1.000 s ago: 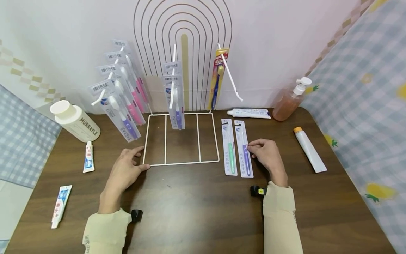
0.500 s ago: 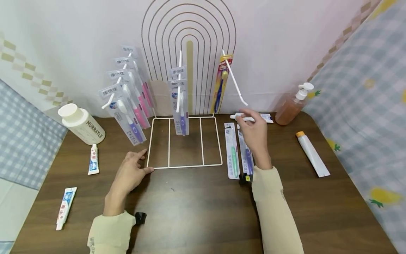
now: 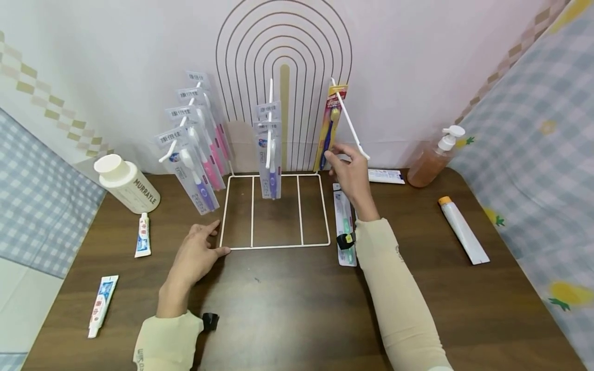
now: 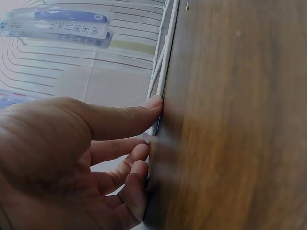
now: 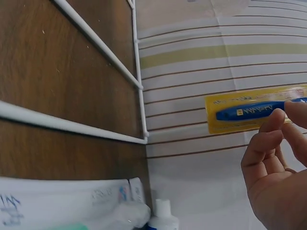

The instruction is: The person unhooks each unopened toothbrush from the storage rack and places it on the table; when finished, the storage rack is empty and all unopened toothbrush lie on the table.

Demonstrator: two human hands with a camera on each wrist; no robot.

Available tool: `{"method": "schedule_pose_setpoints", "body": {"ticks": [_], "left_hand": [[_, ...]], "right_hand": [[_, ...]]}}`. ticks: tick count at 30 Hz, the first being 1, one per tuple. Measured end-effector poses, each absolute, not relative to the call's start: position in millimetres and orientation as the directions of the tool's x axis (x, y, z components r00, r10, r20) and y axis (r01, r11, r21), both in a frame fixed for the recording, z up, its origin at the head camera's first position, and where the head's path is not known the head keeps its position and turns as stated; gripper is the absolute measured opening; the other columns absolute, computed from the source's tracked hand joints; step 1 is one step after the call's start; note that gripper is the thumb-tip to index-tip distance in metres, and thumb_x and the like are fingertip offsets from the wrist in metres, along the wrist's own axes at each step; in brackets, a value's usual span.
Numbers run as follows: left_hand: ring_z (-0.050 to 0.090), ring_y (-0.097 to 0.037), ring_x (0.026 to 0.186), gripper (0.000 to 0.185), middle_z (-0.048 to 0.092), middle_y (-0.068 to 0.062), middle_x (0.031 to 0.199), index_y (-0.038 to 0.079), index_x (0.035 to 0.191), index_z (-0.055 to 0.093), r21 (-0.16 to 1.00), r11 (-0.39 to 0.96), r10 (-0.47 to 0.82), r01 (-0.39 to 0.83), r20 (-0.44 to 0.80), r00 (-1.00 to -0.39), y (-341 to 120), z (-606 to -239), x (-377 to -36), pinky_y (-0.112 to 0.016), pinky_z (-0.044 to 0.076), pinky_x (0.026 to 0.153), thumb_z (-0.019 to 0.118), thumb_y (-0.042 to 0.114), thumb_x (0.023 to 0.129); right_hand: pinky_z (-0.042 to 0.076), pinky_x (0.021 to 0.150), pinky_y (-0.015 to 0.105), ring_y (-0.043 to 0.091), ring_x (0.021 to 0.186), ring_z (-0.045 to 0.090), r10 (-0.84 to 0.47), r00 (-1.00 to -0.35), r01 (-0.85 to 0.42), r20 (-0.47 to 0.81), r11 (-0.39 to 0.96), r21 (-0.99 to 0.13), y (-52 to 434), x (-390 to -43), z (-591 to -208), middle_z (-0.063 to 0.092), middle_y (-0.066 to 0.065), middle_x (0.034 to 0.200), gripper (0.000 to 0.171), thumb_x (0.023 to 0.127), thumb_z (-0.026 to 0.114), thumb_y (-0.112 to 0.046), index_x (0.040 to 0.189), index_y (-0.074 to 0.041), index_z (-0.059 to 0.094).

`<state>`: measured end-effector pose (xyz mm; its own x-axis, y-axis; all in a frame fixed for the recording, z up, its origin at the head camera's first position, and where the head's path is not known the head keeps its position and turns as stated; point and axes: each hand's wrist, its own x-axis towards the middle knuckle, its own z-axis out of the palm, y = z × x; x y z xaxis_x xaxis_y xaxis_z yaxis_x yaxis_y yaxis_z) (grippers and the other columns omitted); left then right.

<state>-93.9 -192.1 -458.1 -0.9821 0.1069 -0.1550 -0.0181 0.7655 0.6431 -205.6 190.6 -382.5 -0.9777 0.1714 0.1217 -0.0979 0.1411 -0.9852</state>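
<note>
Fingertips [image 3: 330, 153] of the right hand [image 3: 351, 172] pinch the lower end of the yellow toothbrush pack [image 3: 329, 127], which hangs on the white wire rack's [image 3: 276, 211] right peg. Left hand [image 3: 197, 255], fingers relaxed and spread, presses the rack's front-left corner.

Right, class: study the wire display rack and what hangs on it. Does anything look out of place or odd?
Yes: the yellow toothbrush pack on the rack's right hook is unlike the clear packs on the other hooks. The right hand reaches its lower end; two clear packs lie loose on the table.
</note>
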Motion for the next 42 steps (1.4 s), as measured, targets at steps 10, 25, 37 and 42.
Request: {"method": "schedule_pose_setpoints", "body": {"ticks": [10, 25, 37, 42], "left_hand": [[0.065, -0.033, 0.109, 0.082, 0.062, -0.027, 0.145, -0.003, 0.168, 0.051, 0.655, 0.753, 0.081, -0.068, -0.195, -0.977, -181.3, -431.9, -84.6, -0.039, 0.051, 0.088, 0.088, 0.018, 0.098], [0.067, -0.038, 0.111, 0.083, 0.060, -0.029, 0.147, -0.003, 0.169, 0.049, 0.648, 0.761, 0.111, -0.031, -0.178, -0.978, -185.1, -441.5, -86.1, -0.047, 0.056, 0.090, 0.087, 0.022, 0.100], [0.068, -0.037, 0.113, 0.087, 0.060, -0.025, 0.149, 0.003, 0.172, 0.049, 0.645, 0.764, 0.123, -0.018, -0.173, -0.977, -195.2, -463.9, -93.4, -0.043, 0.055, 0.088, 0.088, 0.031, 0.099], [0.069, -0.035, 0.115, 0.087, 0.059, -0.023, 0.151, 0.003, 0.173, 0.047, 0.630, 0.777, 0.125, -0.007, -0.166, -0.978, -199.3, -474.3, -98.2, -0.038, 0.053, 0.087, 0.086, 0.031, 0.101]], "right_hand": [[0.048, 0.055, 0.018, 0.001, 0.057, 0.060, 0.202, -0.962, -0.178, 0.185, 0.054, -0.983, 181.7, -200.6, -389.4, 0.071, -0.007, 0.094, 0.028, 0.111, 0.072, -0.007, 0.128, 0.016, 0.074], [0.039, 0.047, 0.016, 0.000, 0.048, 0.051, 0.363, -0.881, -0.323, 0.304, 0.008, -0.946, 208.5, -164.5, -399.3, 0.065, -0.011, 0.067, 0.021, 0.109, 0.073, -0.002, 0.117, 0.017, 0.078], [0.039, 0.048, 0.017, 0.001, 0.049, 0.051, 0.391, -0.865, -0.344, 0.316, -0.002, -0.939, 217.7, -142.5, -393.2, 0.060, -0.009, 0.060, 0.011, 0.109, 0.074, -0.002, 0.108, 0.000, 0.085], [0.039, 0.049, 0.015, 0.001, 0.051, 0.052, 0.403, -0.859, -0.348, 0.315, -0.011, -0.937, 222.3, -134.2, -391.9, 0.061, -0.009, 0.063, 0.012, 0.109, 0.074, -0.002, 0.106, -0.005, 0.085]]}}
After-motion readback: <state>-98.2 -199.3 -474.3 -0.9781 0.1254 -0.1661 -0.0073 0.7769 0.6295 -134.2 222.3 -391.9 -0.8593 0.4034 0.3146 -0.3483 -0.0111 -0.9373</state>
